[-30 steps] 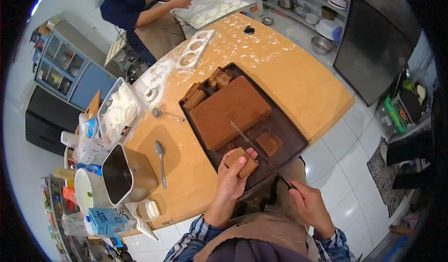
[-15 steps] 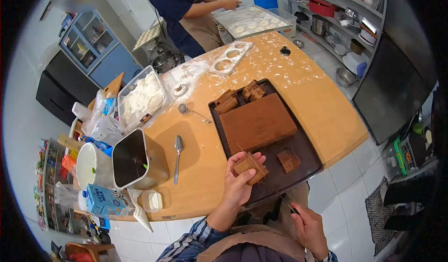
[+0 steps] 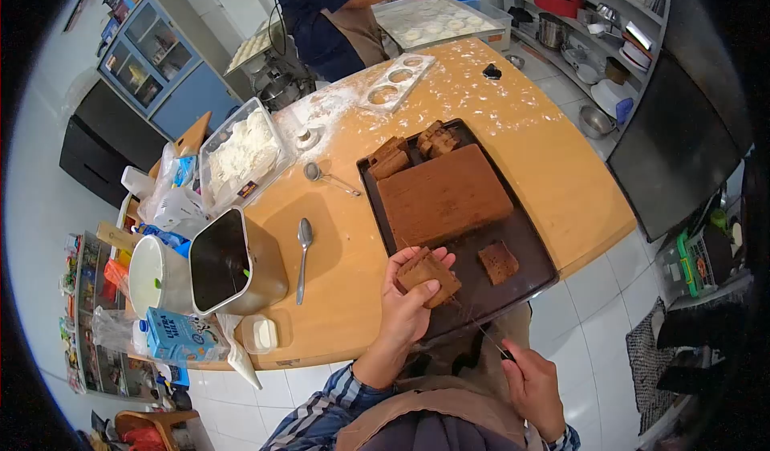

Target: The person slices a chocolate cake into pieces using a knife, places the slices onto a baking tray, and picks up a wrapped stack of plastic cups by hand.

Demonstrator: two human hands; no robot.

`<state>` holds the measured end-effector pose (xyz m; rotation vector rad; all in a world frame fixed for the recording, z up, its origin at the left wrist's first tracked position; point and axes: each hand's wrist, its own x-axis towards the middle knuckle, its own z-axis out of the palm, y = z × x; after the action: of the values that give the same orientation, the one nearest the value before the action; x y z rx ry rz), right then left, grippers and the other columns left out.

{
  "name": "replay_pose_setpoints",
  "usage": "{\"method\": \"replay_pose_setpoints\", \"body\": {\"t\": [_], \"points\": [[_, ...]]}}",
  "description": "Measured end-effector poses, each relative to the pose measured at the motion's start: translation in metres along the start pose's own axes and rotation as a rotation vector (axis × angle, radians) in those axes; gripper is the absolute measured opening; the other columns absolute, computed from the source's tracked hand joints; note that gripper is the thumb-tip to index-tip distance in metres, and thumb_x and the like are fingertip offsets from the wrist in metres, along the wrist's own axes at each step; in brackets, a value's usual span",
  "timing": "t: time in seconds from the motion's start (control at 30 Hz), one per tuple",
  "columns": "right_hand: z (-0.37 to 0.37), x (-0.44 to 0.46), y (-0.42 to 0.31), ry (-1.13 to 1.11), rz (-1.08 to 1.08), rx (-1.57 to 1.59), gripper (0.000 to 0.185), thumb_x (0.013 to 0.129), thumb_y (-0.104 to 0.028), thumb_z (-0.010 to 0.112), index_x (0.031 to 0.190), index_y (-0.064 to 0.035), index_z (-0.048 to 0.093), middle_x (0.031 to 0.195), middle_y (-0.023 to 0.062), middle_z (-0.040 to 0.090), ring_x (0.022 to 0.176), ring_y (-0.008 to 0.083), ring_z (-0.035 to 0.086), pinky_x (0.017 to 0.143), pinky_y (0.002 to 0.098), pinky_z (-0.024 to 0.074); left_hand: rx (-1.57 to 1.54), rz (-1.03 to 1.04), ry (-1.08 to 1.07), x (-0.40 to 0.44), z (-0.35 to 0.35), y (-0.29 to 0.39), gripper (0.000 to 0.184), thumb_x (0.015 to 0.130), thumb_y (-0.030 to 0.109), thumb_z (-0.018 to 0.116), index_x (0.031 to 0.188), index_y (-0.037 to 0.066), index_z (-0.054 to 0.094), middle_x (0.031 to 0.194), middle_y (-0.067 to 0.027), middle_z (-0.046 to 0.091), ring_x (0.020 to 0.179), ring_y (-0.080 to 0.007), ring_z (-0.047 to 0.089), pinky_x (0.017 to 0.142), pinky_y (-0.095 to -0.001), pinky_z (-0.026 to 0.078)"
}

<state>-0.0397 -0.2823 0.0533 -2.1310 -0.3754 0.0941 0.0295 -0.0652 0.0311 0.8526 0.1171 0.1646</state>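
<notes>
My left hand (image 3: 407, 302) is closed around pieces of brown cake (image 3: 426, 278), held over the near edge of a dark baking tray (image 3: 525, 246). In my right hand (image 3: 532, 388) is a knife (image 3: 488, 337), its thin blade pointing up and left toward the tray's near edge, apart from the cake. A large rectangular brown cake (image 3: 445, 198) lies on the tray. One loose cake piece (image 3: 498, 262) sits to its right, near the front. More cut pieces (image 3: 437, 140) are stacked at the tray's far end.
Left of the tray are a spoon (image 3: 304, 260), a small strainer (image 3: 330, 178), a deep metal tin (image 3: 277, 274), a flour box (image 3: 249, 162) and a milk carton (image 3: 183, 337). Across the table (image 3: 589, 210), a person (image 3: 329, 26) stands by a tray of dough rounds (image 3: 437, 22).
The view has shifted slightly. My hands keep nearly the same places, with the cake pieces in the left and the knife in the right. The other person's arm has reached farther right.
</notes>
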Motion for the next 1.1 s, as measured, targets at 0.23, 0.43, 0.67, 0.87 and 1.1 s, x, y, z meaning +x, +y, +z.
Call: {"method": "replay_pose_setpoints", "body": {"t": [0.23, 0.43, 0.67, 0.87, 1.1], "points": [[-0.001, 0.001, -0.002, 0.002, 0.008, 0.003, 0.026, 0.085, -0.006, 0.058, 0.110, 0.0025, 0.059, 0.068, 0.0154, 0.055, 0.055, 0.0263, 0.052, 0.052, 0.0328, 0.0416, -0.002, -0.011, -0.002, 0.000, 0.001, 0.002, 0.051, 0.074, 0.003, 0.065, 0.120, 0.008, 0.042, 0.124, -0.0240, 0.049, 0.117, -0.0384, 0.049, 0.097, -0.0503, 0.043], [-0.005, 0.004, -0.004, -0.040, -0.012, -0.030, 0.031, 0.085, -0.014, 0.062, 0.113, -0.0017, 0.057, 0.074, 0.0186, 0.060, 0.063, 0.0352, 0.059, 0.054, 0.0394, 0.0467, -0.035, -0.010, -0.008, 0.001, 0.000, 0.004, 0.051, 0.075, 0.005, 0.065, 0.120, 0.008, 0.043, 0.124, -0.0231, 0.050, 0.118, -0.0381, 0.049, 0.097, -0.0500, 0.043], [-0.004, 0.010, -0.004, -0.050, -0.031, -0.030, 0.032, 0.085, -0.016, 0.063, 0.112, -0.0013, 0.057, 0.073, 0.0187, 0.059, 0.060, 0.0339, 0.058, 0.052, 0.0387, 0.0458, -0.085, -0.007, 0.006, 0.000, -0.002, 0.008, 0.050, 0.075, 0.000, 0.064, 0.119, 0.007, 0.041, 0.124, -0.0222, 0.049, 0.118, -0.0358, 0.049, 0.096, -0.0480, 0.044], [0.002, 0.008, 0.000, -0.033, -0.050, 0.013, 0.032, 0.084, -0.016, 0.064, 0.112, -0.0013, 0.058, 0.074, 0.0179, 0.060, 0.058, 0.0330, 0.057, 0.052, 0.0382, 0.0458, 0.000, -0.007, 0.033, -0.003, -0.004, 0.009, 0.052, 0.076, 0.007, 0.065, 0.122, 0.008, 0.042, 0.126, -0.0233, 0.048, 0.119, -0.0379, 0.048, 0.098, -0.0509, 0.042], [-0.006, 0.010, -0.002, -0.098, 0.001, -0.054, 0.033, 0.084, -0.017, 0.064, 0.113, -0.0029, 0.057, 0.076, 0.0167, 0.061, 0.063, 0.0317, 0.059, 0.054, 0.0379, 0.0469, -0.006, -0.024, 0.018, -0.003, -0.005, 0.004, 0.055, 0.075, 0.010, 0.066, 0.123, 0.007, 0.041, 0.125, -0.0207, 0.049, 0.119, -0.0366, 0.048, 0.097, -0.0513, 0.042]]}}
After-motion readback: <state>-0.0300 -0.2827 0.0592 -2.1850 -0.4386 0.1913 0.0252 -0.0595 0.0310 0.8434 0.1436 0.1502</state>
